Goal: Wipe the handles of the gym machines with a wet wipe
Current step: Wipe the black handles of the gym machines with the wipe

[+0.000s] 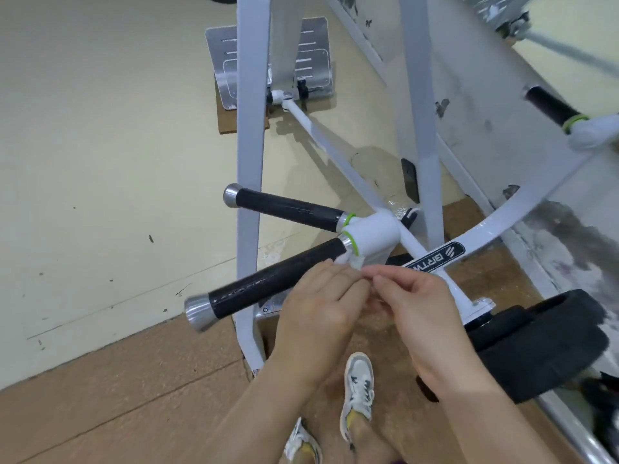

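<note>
Wet wipe (352, 261), one small crumpled white piece, sits between the fingertips of both hands. It is just below the white hub (375, 231) of the machine and right beside the inner end of the near handle (268, 284). Whether it touches that handle's silver collar is lost in blur.

Three black handles are in view. The near handle slants down to the left, a second handle (288, 209) sits above it on the same hub, and a third handle (552, 107) is well apart at the upper right. The two on the hub each end in a silver cap. Two pale shoes (358, 386) stand on the brown floor (117, 396) beneath the hands.

The left hand (320, 306) and the right hand (418, 304) meet at their fingertips. Their fingers are curled inward and each pinches the wipe. Most of the wipe is hidden behind the fingers, and only a bit shows above the left hand.
</note>
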`<move>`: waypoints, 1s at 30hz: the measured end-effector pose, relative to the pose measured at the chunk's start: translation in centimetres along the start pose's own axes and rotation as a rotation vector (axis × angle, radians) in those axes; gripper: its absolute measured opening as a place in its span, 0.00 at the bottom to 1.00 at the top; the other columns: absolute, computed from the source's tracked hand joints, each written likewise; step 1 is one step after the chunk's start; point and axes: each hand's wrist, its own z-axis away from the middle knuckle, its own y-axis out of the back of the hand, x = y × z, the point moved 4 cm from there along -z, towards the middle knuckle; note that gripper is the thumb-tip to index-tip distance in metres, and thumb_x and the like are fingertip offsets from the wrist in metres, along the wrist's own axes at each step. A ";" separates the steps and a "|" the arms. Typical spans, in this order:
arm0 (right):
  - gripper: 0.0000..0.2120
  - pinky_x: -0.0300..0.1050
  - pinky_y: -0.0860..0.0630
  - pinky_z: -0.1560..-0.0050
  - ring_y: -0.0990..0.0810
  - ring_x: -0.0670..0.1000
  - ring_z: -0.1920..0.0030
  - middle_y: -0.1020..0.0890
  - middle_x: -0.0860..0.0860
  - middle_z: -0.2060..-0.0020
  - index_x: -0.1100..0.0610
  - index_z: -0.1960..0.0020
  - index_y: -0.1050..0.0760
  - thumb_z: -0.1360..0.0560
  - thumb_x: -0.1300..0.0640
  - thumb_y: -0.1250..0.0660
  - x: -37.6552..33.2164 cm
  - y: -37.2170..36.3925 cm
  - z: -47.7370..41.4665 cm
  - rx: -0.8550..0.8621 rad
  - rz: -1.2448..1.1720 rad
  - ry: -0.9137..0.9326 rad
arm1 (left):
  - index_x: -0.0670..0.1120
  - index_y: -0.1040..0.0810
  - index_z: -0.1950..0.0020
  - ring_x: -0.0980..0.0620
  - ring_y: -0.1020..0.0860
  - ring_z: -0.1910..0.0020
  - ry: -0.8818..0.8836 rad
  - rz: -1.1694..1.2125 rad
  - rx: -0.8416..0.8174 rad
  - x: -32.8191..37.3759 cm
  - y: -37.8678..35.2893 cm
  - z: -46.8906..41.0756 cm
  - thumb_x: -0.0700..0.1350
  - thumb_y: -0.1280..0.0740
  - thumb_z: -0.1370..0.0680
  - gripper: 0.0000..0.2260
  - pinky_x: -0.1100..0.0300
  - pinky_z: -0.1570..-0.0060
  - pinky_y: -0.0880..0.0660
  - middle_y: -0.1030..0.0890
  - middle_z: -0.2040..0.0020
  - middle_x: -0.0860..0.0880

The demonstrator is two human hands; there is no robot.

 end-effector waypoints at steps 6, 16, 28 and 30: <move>0.12 0.42 0.22 0.55 0.16 0.46 0.55 0.14 0.47 0.60 0.53 0.55 0.17 0.26 0.66 0.35 -0.9 0.8 -1.2 -0.028 0.099 0.116 | 0.42 0.18 0.48 0.45 0.24 0.55 0.455 -0.126 0.186 -0.1 0.3 -0.6 0.38 0.37 0.27 0.12 0.63 0.60 0.33 0.20 0.50 0.43; 0.12 0.39 0.20 0.58 0.17 0.46 0.54 0.16 0.48 0.55 0.52 0.47 0.19 0.26 0.65 0.33 -1.5 4.2 -3.4 -0.372 0.027 -0.022 | 0.49 0.16 0.54 0.59 0.19 0.55 1.069 0.411 0.476 3.3 -2.1 -1.1 0.36 0.27 0.29 0.09 0.62 0.53 0.23 0.16 0.57 0.54; 0.06 0.45 0.21 0.59 0.20 0.44 0.64 0.17 0.46 0.64 0.51 0.60 0.21 0.27 0.61 0.31 -8.1 4.6 -7.4 -0.335 0.316 0.278 | 0.44 0.17 0.55 0.54 0.21 0.65 1.257 1.094 0.675 3.4 0.2 -5.2 0.33 0.33 0.25 0.08 0.65 0.66 0.25 0.18 0.64 0.50; 0.05 0.45 0.20 0.64 0.18 0.47 0.60 0.16 0.50 0.61 0.56 0.58 0.23 0.24 0.62 0.34 -8.3 4.1 -8.0 -0.358 0.047 0.082 | 0.45 0.16 0.54 0.55 0.26 0.69 1.249 1.049 0.587 2.7 1.1 -5.7 0.34 0.34 0.25 0.09 0.63 0.66 0.26 0.22 0.68 0.52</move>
